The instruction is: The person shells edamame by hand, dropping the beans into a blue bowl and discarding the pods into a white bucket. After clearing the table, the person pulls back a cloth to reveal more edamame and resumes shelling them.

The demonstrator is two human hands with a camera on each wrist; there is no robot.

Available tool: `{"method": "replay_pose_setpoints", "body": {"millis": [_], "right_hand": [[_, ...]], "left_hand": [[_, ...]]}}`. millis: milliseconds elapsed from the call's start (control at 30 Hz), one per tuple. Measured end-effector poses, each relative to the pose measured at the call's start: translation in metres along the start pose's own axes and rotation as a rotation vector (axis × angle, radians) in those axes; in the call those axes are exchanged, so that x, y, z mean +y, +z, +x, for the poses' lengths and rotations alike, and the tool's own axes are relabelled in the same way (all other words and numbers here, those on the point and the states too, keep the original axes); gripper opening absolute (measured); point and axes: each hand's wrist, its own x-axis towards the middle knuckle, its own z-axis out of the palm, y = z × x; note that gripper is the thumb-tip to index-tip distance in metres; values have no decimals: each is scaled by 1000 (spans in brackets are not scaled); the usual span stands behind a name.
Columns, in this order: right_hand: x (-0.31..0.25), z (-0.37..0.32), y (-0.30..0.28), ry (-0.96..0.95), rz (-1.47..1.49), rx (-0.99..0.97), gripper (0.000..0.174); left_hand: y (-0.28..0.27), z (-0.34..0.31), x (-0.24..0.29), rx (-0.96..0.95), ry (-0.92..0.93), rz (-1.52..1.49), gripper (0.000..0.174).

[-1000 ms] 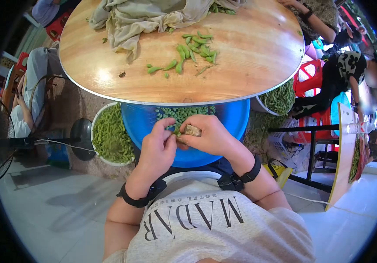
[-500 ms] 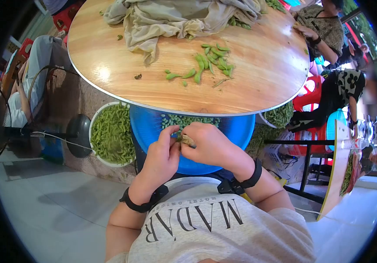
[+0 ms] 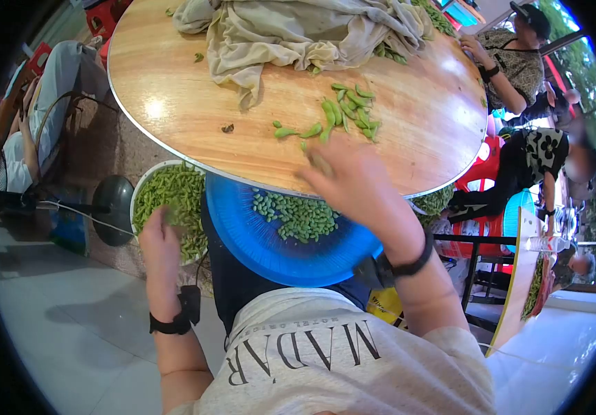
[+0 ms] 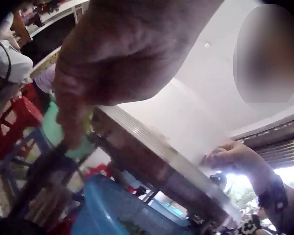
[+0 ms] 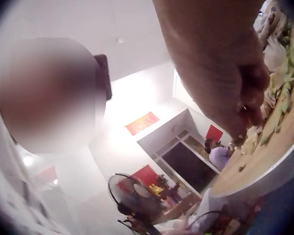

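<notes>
My left hand (image 3: 160, 243) is over the left-hand bucket of green bean pods (image 3: 186, 181), with a blurred green pod (image 4: 89, 118) pinched at its fingertips. Blurred, my right hand (image 3: 353, 176) hangs over the table's near edge, close to a small heap of plump green pods (image 3: 346, 109). Between its thumb and fingers it keeps a small grey-brown piece (image 3: 320, 163), whose kind is unclear. A blue basin (image 3: 242, 259) rests at my lap, with shelled green beans (image 3: 305, 218) in it.
The round wooden table (image 3: 173, 124) juts over the basin. A crumpled beige cloth (image 3: 277, 45) lies on it, pods showing beneath. A standing fan (image 5: 132, 193) is to the left. Other people sit around, one (image 3: 512, 69) at the table's right side.
My hands were together over the basin and have come apart. The left has gone left to the bucket, the right forward over the table. The beans in the basin now show fully.
</notes>
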Motion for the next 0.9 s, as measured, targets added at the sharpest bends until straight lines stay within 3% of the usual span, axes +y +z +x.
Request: {"method": "replay_pose_setpoints", "body": {"millis": [33, 67, 100, 200, 233, 267, 333, 433, 533, 567, 667, 800, 900], "right_hand": [[6, 17, 9, -18, -26, 83, 20], [10, 31, 17, -9, -73, 48, 19], [15, 45, 26, -2, -121, 13, 19], [23, 55, 30, -23, -87, 38, 19], [25, 53, 28, -37, -42, 58, 19], [22, 49, 23, 17, 142, 53, 17], [5, 35, 9, 139, 510, 46, 13], [-15, 6, 4, 262, 824, -47, 14], [-11, -20, 9, 242, 943, -87, 12], [-8, -28, 9, 123, 852, -34, 14], [4, -45, 9, 210, 830, -1, 13], [10, -62, -2, 479, 1199, -373, 37], [6, -70, 3, 449, 1183, -365, 42]], "left_hand": [[5, 4, -21, 83, 117, 188, 31], [8, 6, -32, 172, 235, 377, 32], [7, 4, -25, 173, 142, 438, 34], [-12, -3, 17, -8, -38, -55, 32], [-16, -7, 35, -130, -93, -350, 31], [-18, -9, 54, -253, -145, -644, 30], [-10, -11, 91, -321, -125, -873, 26], [12, -8, 128, -522, -170, -1209, 21], [27, -8, 129, -714, -99, -1256, 18], [32, -11, 130, -686, -103, -1268, 13], [33, -23, 136, -619, -88, -1172, 11], [35, -36, 141, -522, 9, -947, 14], [40, -45, 146, -478, 73, -836, 15]]}}
